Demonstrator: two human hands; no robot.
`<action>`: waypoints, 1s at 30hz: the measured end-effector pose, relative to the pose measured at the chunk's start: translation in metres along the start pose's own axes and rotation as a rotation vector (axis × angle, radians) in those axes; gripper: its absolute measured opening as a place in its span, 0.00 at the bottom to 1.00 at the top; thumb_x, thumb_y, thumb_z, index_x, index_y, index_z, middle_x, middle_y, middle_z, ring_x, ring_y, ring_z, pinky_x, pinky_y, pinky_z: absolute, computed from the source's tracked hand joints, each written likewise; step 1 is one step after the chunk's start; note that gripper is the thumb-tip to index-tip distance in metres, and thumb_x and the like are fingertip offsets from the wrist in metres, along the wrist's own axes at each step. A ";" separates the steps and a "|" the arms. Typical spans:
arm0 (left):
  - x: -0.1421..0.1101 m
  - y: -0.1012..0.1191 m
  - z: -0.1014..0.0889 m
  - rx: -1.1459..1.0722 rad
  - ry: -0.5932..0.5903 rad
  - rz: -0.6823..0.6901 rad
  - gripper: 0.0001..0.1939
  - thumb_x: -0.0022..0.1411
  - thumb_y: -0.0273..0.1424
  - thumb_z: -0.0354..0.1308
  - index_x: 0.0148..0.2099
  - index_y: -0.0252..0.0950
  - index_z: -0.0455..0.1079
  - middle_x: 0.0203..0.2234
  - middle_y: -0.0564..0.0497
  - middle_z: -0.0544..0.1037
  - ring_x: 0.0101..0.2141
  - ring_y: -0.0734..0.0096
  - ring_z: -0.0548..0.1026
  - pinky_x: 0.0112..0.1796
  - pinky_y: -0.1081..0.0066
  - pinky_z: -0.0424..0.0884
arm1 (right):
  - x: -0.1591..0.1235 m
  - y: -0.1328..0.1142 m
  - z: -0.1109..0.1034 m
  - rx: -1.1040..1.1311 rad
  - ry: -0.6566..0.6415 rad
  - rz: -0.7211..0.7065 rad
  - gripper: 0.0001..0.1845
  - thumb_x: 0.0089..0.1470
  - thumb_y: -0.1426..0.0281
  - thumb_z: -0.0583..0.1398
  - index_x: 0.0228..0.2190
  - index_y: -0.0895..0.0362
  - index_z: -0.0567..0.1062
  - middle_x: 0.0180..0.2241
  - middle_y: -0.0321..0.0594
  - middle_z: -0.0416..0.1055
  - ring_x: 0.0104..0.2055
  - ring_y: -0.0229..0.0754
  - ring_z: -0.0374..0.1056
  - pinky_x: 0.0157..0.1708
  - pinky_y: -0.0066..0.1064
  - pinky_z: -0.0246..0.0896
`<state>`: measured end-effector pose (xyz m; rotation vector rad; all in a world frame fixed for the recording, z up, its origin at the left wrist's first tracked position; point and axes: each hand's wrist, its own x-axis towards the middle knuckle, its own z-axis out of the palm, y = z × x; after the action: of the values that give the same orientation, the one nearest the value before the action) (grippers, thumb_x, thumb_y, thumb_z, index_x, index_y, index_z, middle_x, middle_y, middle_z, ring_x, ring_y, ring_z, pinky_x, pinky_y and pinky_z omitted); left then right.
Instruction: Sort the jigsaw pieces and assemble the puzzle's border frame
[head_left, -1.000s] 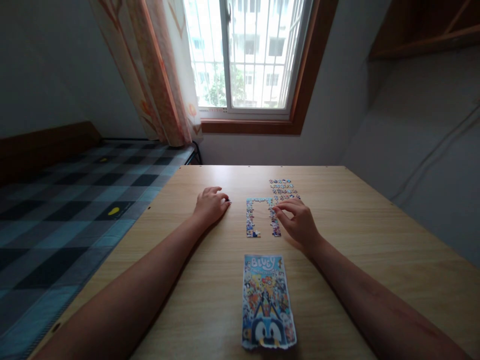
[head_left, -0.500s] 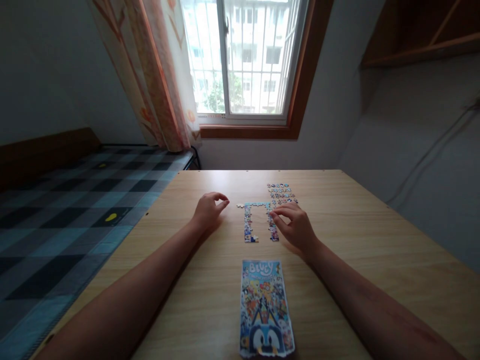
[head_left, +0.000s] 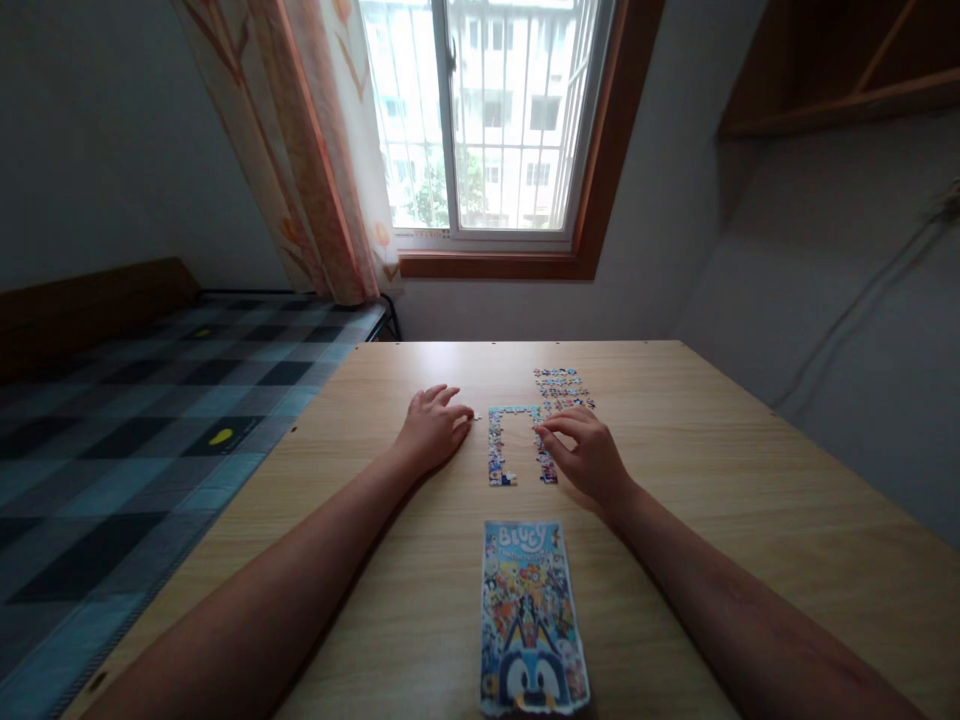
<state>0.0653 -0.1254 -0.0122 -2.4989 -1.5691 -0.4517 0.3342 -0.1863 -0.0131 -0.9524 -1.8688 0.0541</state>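
A partly joined jigsaw puzzle (head_left: pixel 496 440) lies on the table as a hollow rectangular outline, its near side broken by a gap. My left hand (head_left: pixel 435 428) rests left of it, fingers spread. Its fingertips reach a small loose puzzle piece (head_left: pixel 478 416), which they partly cover; whether they touch it is hard to tell. At the outline's right column, my right hand (head_left: pixel 589 448) is closed in a pinch, thumb and forefinger together on what looks like a puzzle piece, mostly hidden by the fingertips.
Several rows of loose puzzle pieces (head_left: pixel 559 381) lie behind my right hand. A Bluey picture packet (head_left: pixel 531 615) lies near me on the wooden table (head_left: pixel 420 610). To the left is a bed with a checked cover (head_left: pixel 247 375); a window (head_left: pixel 510 120) stands beyond.
My left hand has moved slightly right and its fingers have spread from a pinch, now partly covering the loose pieces there. My right hand stays at the right column, shifted only slightly.
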 end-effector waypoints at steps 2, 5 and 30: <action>0.001 -0.002 -0.001 -0.025 0.035 -0.001 0.11 0.66 0.38 0.57 0.42 0.43 0.80 0.57 0.46 0.75 0.60 0.51 0.66 0.60 0.48 0.59 | 0.000 0.000 0.000 0.001 0.003 0.001 0.09 0.61 0.69 0.61 0.29 0.54 0.80 0.31 0.42 0.79 0.38 0.47 0.74 0.44 0.41 0.67; 0.003 -0.006 0.001 -0.085 0.043 -0.003 0.10 0.64 0.38 0.59 0.39 0.41 0.80 0.52 0.45 0.78 0.56 0.53 0.70 0.57 0.50 0.63 | 0.000 0.002 0.000 0.000 0.005 0.004 0.09 0.61 0.69 0.61 0.30 0.54 0.80 0.32 0.42 0.79 0.39 0.48 0.74 0.44 0.42 0.67; 0.000 0.055 -0.035 -1.110 -0.246 -0.061 0.12 0.62 0.27 0.57 0.48 0.35 0.71 0.20 0.58 0.73 0.21 0.79 0.67 0.25 0.76 0.64 | 0.002 -0.015 -0.002 0.087 -0.059 -0.211 0.04 0.59 0.69 0.65 0.36 0.50 0.82 0.37 0.38 0.81 0.42 0.44 0.75 0.48 0.43 0.71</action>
<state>0.1092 -0.1599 0.0217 -3.3615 -1.7802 -1.3858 0.3265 -0.1961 -0.0048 -0.6967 -1.9952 0.0364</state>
